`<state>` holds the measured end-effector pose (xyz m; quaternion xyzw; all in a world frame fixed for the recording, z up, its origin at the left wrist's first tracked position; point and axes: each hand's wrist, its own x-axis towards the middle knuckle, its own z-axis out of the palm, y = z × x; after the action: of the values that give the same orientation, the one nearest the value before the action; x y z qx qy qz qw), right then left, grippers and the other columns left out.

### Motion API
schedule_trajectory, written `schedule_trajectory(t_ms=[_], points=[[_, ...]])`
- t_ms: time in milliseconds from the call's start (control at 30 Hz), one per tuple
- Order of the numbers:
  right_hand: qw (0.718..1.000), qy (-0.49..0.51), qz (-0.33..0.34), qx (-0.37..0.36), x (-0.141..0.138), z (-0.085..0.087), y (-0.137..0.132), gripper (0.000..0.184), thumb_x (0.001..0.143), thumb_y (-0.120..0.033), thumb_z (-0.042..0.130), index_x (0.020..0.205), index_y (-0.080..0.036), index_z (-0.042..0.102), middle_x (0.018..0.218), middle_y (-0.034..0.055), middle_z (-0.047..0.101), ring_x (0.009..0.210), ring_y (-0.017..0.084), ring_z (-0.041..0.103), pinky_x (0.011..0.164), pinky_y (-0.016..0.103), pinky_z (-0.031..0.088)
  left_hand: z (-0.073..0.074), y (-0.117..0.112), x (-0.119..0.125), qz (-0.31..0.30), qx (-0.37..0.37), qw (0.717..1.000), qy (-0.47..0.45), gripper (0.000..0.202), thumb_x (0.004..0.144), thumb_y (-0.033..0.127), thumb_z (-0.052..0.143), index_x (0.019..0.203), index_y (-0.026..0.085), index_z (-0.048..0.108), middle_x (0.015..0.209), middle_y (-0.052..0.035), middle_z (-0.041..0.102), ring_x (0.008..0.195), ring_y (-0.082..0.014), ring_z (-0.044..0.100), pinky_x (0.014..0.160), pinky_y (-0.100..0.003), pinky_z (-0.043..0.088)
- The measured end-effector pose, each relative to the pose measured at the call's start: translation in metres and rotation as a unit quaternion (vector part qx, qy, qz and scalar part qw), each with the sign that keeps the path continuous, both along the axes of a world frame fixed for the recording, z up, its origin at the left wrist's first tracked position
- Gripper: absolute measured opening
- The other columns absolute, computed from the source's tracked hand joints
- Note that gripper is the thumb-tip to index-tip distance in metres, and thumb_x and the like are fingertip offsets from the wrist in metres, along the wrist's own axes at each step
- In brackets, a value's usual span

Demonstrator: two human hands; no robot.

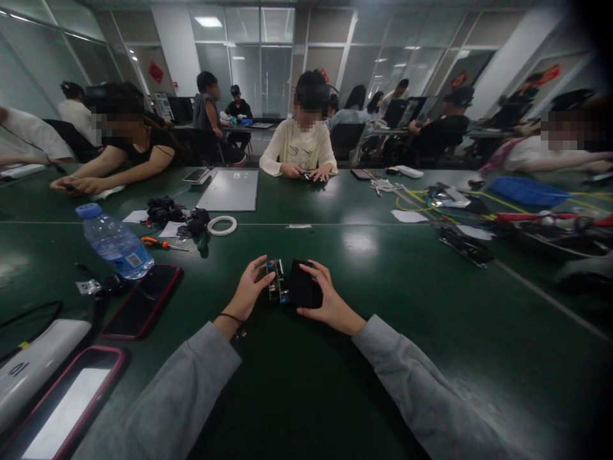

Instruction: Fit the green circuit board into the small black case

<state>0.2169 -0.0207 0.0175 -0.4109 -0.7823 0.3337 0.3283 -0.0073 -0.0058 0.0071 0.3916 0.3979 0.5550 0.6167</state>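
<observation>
My left hand pinches a small green circuit board with connectors, held upright just above the dark green table. My right hand is wrapped round a black box-shaped part right beside the board. The board and the black part touch each other between my hands. Both my sleeves are grey.
At my left lie a water bottle, two phones in red cases, a white device, an orange-handled tool, black parts and a tape ring. A closed laptop lies ahead. Cables and tools crowd the right. People sit across the table.
</observation>
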Motion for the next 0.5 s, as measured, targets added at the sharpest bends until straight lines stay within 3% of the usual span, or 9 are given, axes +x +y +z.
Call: schedule_trajectory(t_ms=[300,500], points=[[0.999,-0.016,0.032,-0.04,0.004,-0.003,0.003,0.094,0.065,-0.04,0.077,0.142,-0.031,0.025,0.143,0.0073,0.015,0.136,0.028,0.022,0.114,0.048,0.022,0.001,0.007,-0.012,-0.007,-0.091,0.988,-0.125,0.052,0.079,0.021,0.063,0.128,0.022,0.048,0.104,-0.0089,0.066,0.081,-0.0172,0.066,0.066,-0.028,0.052],[0.983,0.124,-0.001,-0.137,0.004,-0.01,0.0,0.124,0.061,-0.047,0.08,0.144,-0.033,-0.011,0.145,0.0141,0.009,0.131,0.029,0.034,0.108,0.051,0.031,0.001,0.007,-0.018,-0.005,-0.127,0.976,-0.177,0.036,0.085,0.034,0.055,0.118,0.018,0.057,0.107,-0.0094,0.067,0.073,-0.0139,0.065,0.064,-0.026,0.052]])
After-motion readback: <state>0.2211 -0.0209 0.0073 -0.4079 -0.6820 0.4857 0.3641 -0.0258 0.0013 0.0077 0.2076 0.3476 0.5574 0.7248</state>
